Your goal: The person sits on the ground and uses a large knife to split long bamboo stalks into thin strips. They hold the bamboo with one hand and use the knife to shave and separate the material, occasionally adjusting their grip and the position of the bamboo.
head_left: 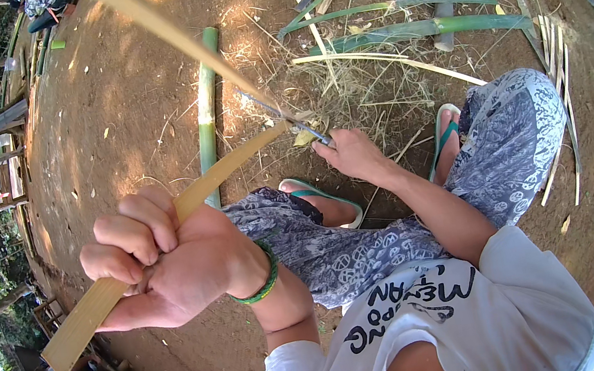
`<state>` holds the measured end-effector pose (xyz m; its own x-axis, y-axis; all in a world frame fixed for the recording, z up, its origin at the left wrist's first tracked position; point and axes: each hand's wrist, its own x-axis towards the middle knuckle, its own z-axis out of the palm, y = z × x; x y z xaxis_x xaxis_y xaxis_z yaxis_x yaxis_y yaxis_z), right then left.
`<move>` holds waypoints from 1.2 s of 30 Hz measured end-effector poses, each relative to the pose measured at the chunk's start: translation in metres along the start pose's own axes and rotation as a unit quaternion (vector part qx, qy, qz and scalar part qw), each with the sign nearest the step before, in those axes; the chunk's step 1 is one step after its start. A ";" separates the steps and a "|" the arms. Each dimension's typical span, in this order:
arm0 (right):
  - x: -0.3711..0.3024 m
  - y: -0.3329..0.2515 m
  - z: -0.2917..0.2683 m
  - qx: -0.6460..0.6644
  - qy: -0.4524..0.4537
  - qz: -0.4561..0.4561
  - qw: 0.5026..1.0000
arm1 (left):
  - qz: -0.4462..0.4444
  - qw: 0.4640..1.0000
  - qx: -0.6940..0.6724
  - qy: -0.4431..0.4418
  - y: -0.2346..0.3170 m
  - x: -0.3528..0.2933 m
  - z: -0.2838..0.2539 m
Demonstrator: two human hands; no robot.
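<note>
1. Bare brown dirt ground (122, 97) fills most of the frame, seen from above, with pale shavings (380, 95) scattered at upper centre.
2. A person in a white T-shirt (460, 320) and patterned grey trousers (395, 247) sits low at lower centre, legs bent.
3. A pale bamboo strip (230, 165) slants from lower left up to the centre. A second pale length (162, 25) runs from that narrow tip to the top edge, left of centre. Together they make a sideways V, open to the left; whether the two are joined at the point is too small to tell.
4. A green bamboo pole (207, 126) lies on the ground behind the strip, left of centre.
5. The left hand (175, 259), left of centre and nearest the camera, is closed around the strip's broad lower part; its end sticks out beyond the fist.
6. The right hand (359, 157), at centre, grips a knife and is the nearer to the V's point.
7. The knife (305, 127) slants toward upper left, crossing at that point. The hands are well apart.
</note>
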<state>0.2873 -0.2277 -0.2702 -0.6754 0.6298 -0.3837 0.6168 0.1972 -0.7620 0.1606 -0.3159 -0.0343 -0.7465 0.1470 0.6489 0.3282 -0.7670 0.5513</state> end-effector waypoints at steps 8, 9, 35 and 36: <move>-0.024 -0.057 -0.021 0.109 -0.022 -0.038 0.993 | -0.018 0.998 -0.043 0.034 -0.002 0.006 -0.005; -0.028 -0.066 -0.021 0.119 -0.019 -0.076 0.990 | -0.031 0.993 -0.098 0.058 0.000 0.005 -0.002; 0.052 0.070 0.035 -0.053 0.034 -0.023 0.998 | 0.003 0.999 0.036 0.029 -0.006 -0.002 0.002; 0.052 0.066 0.035 -0.059 0.044 -0.020 0.997 | 0.004 0.999 0.034 0.027 -0.006 -0.001 0.001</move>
<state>0.2791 -0.2087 -0.3591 -0.6663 0.6813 -0.3032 0.6363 0.3075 -0.7075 0.1597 -0.3105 -0.0374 -0.7732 0.1054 0.6253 0.3717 -0.7235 0.5816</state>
